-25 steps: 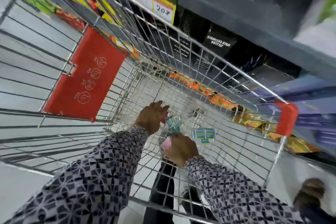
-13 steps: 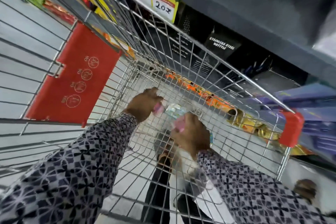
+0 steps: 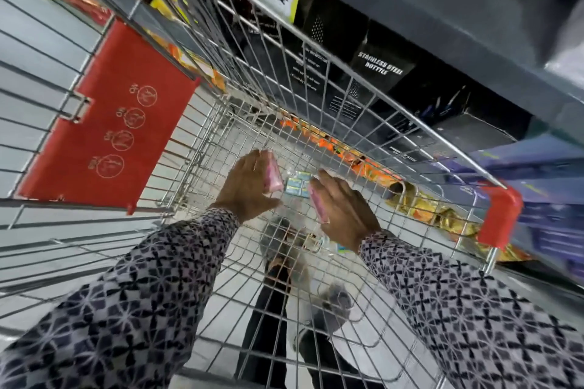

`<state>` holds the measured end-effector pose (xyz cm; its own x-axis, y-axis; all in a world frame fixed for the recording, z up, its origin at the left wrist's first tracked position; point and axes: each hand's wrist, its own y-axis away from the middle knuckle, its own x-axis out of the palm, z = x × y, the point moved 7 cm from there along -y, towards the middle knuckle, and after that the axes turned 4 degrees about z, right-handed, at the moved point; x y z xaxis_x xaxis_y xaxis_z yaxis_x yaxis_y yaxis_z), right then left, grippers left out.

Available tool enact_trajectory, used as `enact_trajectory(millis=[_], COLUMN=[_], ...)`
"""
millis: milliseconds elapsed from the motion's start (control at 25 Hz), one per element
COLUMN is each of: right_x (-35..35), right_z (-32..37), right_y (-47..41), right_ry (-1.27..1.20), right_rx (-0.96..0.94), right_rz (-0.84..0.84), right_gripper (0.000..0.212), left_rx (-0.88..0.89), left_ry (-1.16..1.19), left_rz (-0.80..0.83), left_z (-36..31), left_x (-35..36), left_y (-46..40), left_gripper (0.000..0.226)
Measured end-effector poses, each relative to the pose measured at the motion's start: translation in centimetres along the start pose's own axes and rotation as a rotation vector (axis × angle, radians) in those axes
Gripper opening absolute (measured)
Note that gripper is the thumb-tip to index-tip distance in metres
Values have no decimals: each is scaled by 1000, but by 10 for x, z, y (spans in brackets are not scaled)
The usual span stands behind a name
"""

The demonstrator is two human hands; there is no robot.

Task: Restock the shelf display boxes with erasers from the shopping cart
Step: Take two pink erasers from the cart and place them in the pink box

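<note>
While both hands sit inside the shopping cart [image 3: 316, 50], I see my left hand [image 3: 249, 188] grasping a pink eraser pack [image 3: 274, 174] and my right hand [image 3: 343, 210] another pink pack [image 3: 317, 206]; blue eraser packs [image 3: 297, 186] lie between them on the wire floor, cart walls well apart

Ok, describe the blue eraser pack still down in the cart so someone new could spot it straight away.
Start at the wire shopping cart with the red flap on its left. Look down to its mesh floor, in the gap between the left hand and right hand. The blue eraser pack lies flat there, blue-green and unheld, unlike the pink packs gripped in each hand.
</note>
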<state>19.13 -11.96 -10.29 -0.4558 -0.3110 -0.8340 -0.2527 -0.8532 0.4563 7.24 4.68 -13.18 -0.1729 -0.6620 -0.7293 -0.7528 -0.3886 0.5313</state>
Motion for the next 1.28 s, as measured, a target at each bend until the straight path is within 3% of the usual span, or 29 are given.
enact_trajectory(millis=[120,240,360,440,560,680,1000,1120,1280], right_x=[7,-15,-77,-133,-244,-366,-630,-692,-742], right_z=[9,23,41,55,74,83,42,10,-32], right_y=[0,3,36,76,162,267,462,463,421], right_ry=[47,-76,-289,-402,-480,-490,-187,-101,-34], right_rx=[-89,-8,74,38,-20,-97,1,82,207], right_rz=[3,-33,-123,-182,-355,-586,-1039,-1040,-820], right_gripper=[75,71,91,106,105,101,103,101,74], left_rx=[-44,-50,-3,36,176,488,833,861,752], left_ry=[12,37,-23,-36,-50,-101,-270,-349,-340], left_rz=[-42,42,124,70,-88,-363,-509,-456,-321], left_z=[-6,-13,-45,-77,-160,-269,-524,-599,-660], left_x=[-7,-24,-82,-141,-243,-344,-522,-556,-574], left_y=[-4,14,57,96,176,264,353,339,270], left_gripper=[88,73,72,81,104,97,113,108,53])
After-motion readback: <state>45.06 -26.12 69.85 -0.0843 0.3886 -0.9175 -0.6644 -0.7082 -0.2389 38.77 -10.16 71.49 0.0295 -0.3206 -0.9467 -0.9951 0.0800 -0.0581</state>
